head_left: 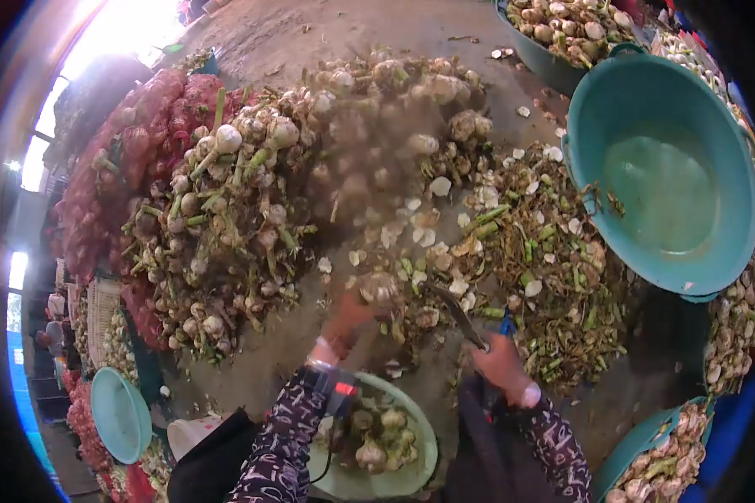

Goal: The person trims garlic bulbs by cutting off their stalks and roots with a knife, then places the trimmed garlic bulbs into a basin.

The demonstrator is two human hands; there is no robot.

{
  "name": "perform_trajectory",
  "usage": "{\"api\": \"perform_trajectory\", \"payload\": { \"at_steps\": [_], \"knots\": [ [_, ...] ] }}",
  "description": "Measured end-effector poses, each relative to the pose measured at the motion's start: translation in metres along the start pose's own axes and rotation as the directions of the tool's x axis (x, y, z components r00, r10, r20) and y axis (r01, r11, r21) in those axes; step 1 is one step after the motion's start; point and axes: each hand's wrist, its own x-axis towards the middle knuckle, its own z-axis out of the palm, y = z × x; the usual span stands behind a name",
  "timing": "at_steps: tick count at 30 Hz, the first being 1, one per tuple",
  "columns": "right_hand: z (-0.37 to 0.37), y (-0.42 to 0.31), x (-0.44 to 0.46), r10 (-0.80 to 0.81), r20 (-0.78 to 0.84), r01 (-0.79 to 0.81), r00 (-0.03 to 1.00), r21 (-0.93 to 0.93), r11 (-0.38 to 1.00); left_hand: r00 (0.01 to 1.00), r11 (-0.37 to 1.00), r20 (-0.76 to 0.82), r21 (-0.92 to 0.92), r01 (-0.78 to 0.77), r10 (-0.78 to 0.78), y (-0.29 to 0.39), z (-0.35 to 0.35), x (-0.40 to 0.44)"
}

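My left hand (344, 323) is closed at a garlic bulb (379, 287), above the floor just in front of me; its fingers are somewhat blurred. My right hand (499, 362) grips a dark curved blade (455, 312), whose tip points up and left toward the bulb. Something blue shows beside the right fingers. Between my forearms, a pale green basin (424, 419) holds several garlic bulbs (377, 448). Cut stems and trimmings (554, 285) lie beyond the right hand. A big heap of garlic with stalks (235, 210) rises ahead and to the left.
A large teal tub (663, 168) with a little murky liquid stands at the right. Behind it, another tub (545, 63) holds garlic. Red mesh sacks (117, 184) lean at the left, near a small green basin (120, 415). A garlic-filled tub (633, 444) sits lower right.
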Motion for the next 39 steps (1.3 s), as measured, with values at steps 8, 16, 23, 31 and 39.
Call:
{"api": "perform_trajectory", "payload": {
  "at_steps": [8, 16, 23, 31, 39],
  "knots": [
    [-0.005, -0.091, -0.001, -0.256, 0.189, 0.302, 0.948, -0.277, 0.912, 0.955, 0.963, 0.294, -0.248, 0.104, -0.028, 0.025, 0.022, -0.063],
    [0.003, -0.082, -0.009, -0.375, 0.186, 0.418, 0.908, -0.335, 0.845, 0.893, 0.849, 0.242, 0.294, -0.440, 0.379, -0.013, 0.026, -0.071],
    [0.017, -0.038, 0.010, -0.437, 0.080, 0.441, 0.896, -0.278, 0.853, 0.999, 0.955, -0.014, -0.295, 0.027, -0.033, -0.030, 0.045, -0.087],
    [-0.040, -0.009, 0.003, 0.139, -0.156, -0.186, 0.978, -0.352, 0.917, 0.961, 0.890, 0.273, -0.426, 0.160, -0.042, 0.053, 0.055, -0.088],
    [0.024, 0.033, 0.008, 0.065, -0.104, -0.073, 0.992, -0.071, 0.995, 0.993, 0.863, -0.058, -0.501, 0.060, -0.102, 0.036, 0.034, -0.074]
  ]
}}
